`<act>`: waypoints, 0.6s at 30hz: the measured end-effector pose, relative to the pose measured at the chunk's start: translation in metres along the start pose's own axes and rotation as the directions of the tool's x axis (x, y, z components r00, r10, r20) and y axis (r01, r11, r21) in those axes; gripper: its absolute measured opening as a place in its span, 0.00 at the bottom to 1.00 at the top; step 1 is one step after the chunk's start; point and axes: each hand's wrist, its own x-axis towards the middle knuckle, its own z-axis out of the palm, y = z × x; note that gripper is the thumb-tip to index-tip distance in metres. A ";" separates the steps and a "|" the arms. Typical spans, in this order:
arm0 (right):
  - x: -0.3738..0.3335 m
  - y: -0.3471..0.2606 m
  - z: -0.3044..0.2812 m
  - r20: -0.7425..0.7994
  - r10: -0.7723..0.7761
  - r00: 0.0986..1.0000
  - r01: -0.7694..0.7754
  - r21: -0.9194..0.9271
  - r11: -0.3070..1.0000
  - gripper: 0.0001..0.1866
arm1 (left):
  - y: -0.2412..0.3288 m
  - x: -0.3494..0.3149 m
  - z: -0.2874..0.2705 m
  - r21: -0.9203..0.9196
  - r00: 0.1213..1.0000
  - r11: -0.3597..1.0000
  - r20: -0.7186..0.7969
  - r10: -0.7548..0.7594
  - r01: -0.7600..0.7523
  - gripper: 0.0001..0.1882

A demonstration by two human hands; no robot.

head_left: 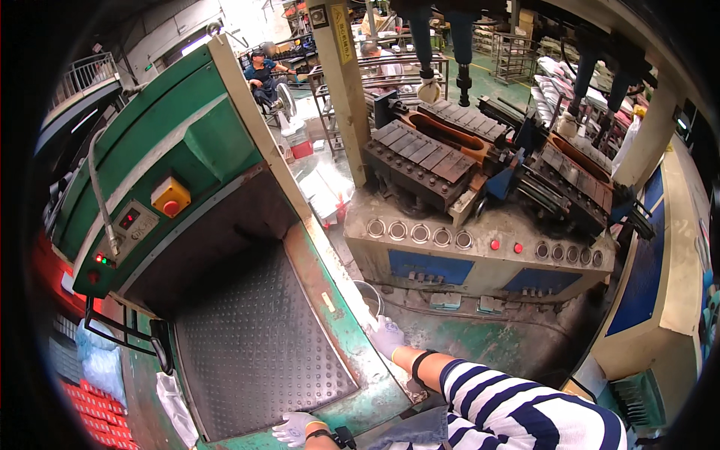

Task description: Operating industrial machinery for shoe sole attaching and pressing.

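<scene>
Lying between worn green metal rims (339, 327), the studded mat (259, 345) points lengthwise away under the hood (161, 146). The left hand (297, 428) rests spread on one; whether the right hand (387, 337) spreads, I cannot tell.

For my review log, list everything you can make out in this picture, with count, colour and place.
Machine with open chamber: one, green, left
Studded bed: one, dark, inside it
Control box: one, yellow with red button, green panel
Clamping machine: one, cream with blue panels, centre right
Hollow parts: two, orange-brown, atop it
Push buttons: two, red, its front
Bucket: one, greyish, between machines
Post: one, cream, upper centre
Boxes: several, red, lower left
Seated co-worker: one, dark blue top, background
Other background items: too small to count
Left hand: one, pale glove, near edge
Right hand: one, pale glove, green machine's right edge
</scene>
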 end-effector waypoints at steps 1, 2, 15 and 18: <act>-0.001 0.001 -0.001 0.013 0.024 1.000 -0.024 -0.001 1.000 0.33 | 0.000 0.000 0.000 -0.013 1.000 1.000 -0.006 -0.003 0.003 0.34; 0.000 0.001 -0.002 -0.005 0.001 1.000 -0.001 0.008 1.000 0.33 | 0.000 0.000 0.000 -0.020 1.000 1.000 -0.005 -0.008 0.008 0.35; -0.009 0.001 -0.013 -0.021 -0.374 0.927 0.368 -0.137 0.920 0.53 | 0.003 -0.010 -0.020 -0.026 0.999 1.000 0.042 -0.008 0.009 0.34; -0.010 -0.002 -0.014 0.060 -0.342 0.938 0.347 -0.153 0.925 0.51 | 0.002 -0.008 -0.015 -0.087 1.000 0.996 -0.024 -0.017 0.015 0.35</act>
